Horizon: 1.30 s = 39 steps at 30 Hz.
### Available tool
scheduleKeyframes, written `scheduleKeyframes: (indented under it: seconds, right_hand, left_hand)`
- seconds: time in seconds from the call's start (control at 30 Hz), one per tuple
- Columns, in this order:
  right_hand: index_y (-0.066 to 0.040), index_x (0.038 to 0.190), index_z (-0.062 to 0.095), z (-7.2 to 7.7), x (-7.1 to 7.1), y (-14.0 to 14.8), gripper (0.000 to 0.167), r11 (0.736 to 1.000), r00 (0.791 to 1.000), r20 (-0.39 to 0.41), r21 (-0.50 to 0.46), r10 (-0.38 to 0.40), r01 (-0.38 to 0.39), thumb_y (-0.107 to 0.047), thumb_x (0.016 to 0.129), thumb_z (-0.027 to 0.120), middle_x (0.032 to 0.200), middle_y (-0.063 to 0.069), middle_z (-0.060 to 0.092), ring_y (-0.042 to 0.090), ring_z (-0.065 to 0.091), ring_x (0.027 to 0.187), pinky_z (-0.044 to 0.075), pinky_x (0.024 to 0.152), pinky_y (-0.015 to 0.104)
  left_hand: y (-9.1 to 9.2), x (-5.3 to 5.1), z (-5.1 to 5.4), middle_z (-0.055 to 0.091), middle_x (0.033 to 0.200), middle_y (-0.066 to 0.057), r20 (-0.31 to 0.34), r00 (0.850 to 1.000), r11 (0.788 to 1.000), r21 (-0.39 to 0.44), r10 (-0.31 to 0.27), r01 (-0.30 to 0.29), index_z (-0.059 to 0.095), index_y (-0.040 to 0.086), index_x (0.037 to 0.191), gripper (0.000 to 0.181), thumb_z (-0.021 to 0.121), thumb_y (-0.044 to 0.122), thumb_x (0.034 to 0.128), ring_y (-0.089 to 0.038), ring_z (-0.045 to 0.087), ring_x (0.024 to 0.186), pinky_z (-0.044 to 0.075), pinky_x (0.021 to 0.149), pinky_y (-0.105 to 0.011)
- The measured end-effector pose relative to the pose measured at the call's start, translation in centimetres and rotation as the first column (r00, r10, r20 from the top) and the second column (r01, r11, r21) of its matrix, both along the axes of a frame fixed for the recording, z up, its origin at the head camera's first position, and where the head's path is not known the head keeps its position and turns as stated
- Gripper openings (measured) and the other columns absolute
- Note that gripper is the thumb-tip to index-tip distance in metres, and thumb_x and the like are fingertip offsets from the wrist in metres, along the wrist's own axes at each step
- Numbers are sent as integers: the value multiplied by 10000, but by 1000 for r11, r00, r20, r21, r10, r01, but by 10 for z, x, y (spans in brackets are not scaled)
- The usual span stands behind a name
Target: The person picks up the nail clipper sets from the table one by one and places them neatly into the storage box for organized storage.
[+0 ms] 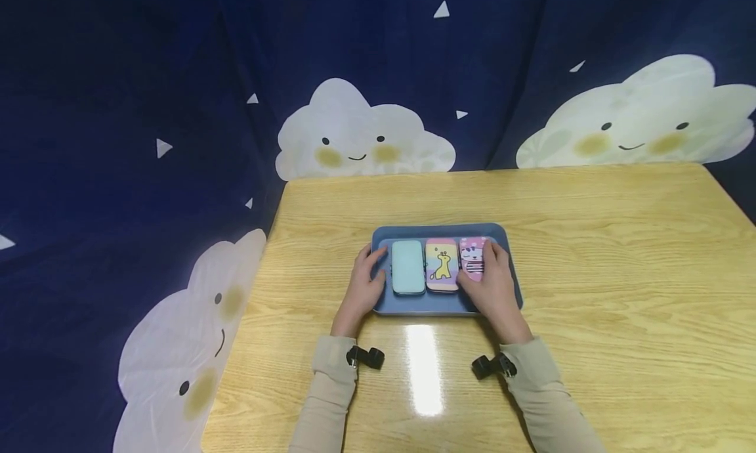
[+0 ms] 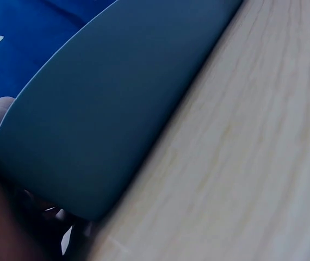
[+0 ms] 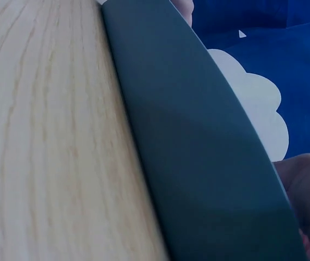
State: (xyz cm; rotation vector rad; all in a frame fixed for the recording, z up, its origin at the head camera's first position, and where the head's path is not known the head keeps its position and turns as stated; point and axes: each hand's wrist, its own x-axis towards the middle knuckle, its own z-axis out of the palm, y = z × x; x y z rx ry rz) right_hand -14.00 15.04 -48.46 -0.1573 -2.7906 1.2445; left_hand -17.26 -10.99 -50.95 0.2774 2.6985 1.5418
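Note:
A blue tray (image 1: 449,232) holds three small rounded rectangular cases in a row. The left one is a plain mint-green case (image 1: 408,266); beside it lies a giraffe-printed case (image 1: 442,264) in pastel stripes. Rightmost is a pink case (image 1: 472,253) with a cat-like print, partly covered by my right hand (image 1: 493,287). That hand grips the pink case, thumb at its left side and fingers at its right. My left hand (image 1: 364,287) reaches over the tray's left rim, thumb and forefinger apart, near the mint-green case. Both wrist views show mostly the tray's outer wall (image 2: 90,119).
The tray stands on a wooden table (image 1: 620,276) with a bright reflection in front of it. Behind and to the left hangs a dark blue curtain (image 1: 147,65) with white smiling clouds. Each wrist wears a black strap with a small camera (image 1: 373,358).

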Motion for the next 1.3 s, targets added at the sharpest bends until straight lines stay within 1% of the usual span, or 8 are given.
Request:
scheduleKeyframes:
  seconds: [0.13, 0.3, 0.47, 0.57, 0.77, 1.03, 1.17, 1.3]
  right_hand:
    - [135, 1482, 294, 0, 0, 1, 802, 1000, 993, -118, 13, -8, 9, -194, 858, 676, 1533, 323, 269, 482, 285, 1401, 246, 1148, 577]
    - [161, 1414, 401, 4, 2, 8, 677, 1000, 966, -257, 17, -3, 8, -145, 867, 656, 1478, 333, 370, 488, 341, 1369, 266, 1140, 572]
    - [170, 1374, 451, 4, 6, 28, 563, 999, 943, -333, 45, -9, 25, -53, 876, 593, 1446, 350, 407, 507, 362, 1349, 273, 1133, 581]
    - [171, 1398, 417, 1, 7, 39, 554, 999, 953, -303, 45, 4, 10, -10, 893, 555, 1463, 364, 375, 513, 331, 1370, 250, 1146, 577]
    - [117, 1490, 299, -4, 7, 49, 581, 998, 990, -141, -49, 34, -41, -5, 953, 483, 1506, 336, 325, 489, 310, 1391, 261, 1143, 566]
    - [-34, 1571, 215, -8, 7, 56, 645, 980, 1000, 0, -197, 25, -25, -26, 966, 440, 1578, 264, 242, 456, 213, 1445, 187, 1172, 565]
    - [-96, 1588, 185, -15, 5, 59, 704, 933, 999, 29, -360, 28, -16, 12, 950, 463, 1621, 196, 175, 387, 120, 1487, 106, 1200, 521]
    - [-129, 1592, 182, -17, 4, 60, 742, 846, 998, 51, -533, 26, 5, 66, 931, 456, 1644, 122, 130, 301, 65, 1505, 61, 1214, 446]
  left_hand:
    - [-1, -1, -2, 291, 1574, -170, 5, 1000, 1000, 18, 11, -11, 496, 45, 1447, 489, 456, -1, 962, -336, 262, 1453, 242, 1175, -483]
    - [-2, -1, -4, 312, 1572, -161, -2, 999, 997, 65, 35, -34, 463, 70, 1475, 536, 434, -26, 949, -322, 265, 1457, 230, 1182, -467]
    - [-1, 0, -7, 365, 1555, -121, 7, 997, 986, 145, 81, -81, 451, 102, 1489, 579, 422, -59, 933, -282, 302, 1446, 245, 1181, -428]
    - [0, 0, -8, 371, 1559, -79, 29, 994, 978, 178, 105, -108, 429, 128, 1505, 596, 420, -57, 938, -236, 297, 1450, 240, 1183, -389]
    - [1, -2, -9, 304, 1596, -54, 58, 991, 960, 248, 119, -130, 311, 123, 1557, 649, 405, -77, 946, -210, 255, 1468, 219, 1191, -373]
    - [3, 1, -1, 291, 1598, -94, 82, 989, 960, 240, 126, -143, 293, 74, 1556, 638, 423, -67, 948, -240, 234, 1475, 201, 1195, -385]
    - [3, 0, -8, 304, 1598, -44, 84, 986, 961, 225, 145, -161, 307, 123, 1560, 645, 427, -30, 945, -199, 238, 1474, 199, 1195, -367]
    - [4, -1, -9, 312, 1593, -43, 79, 985, 959, 230, 154, -169, 314, 116, 1556, 644, 426, -35, 940, -197, 249, 1469, 206, 1193, -364]
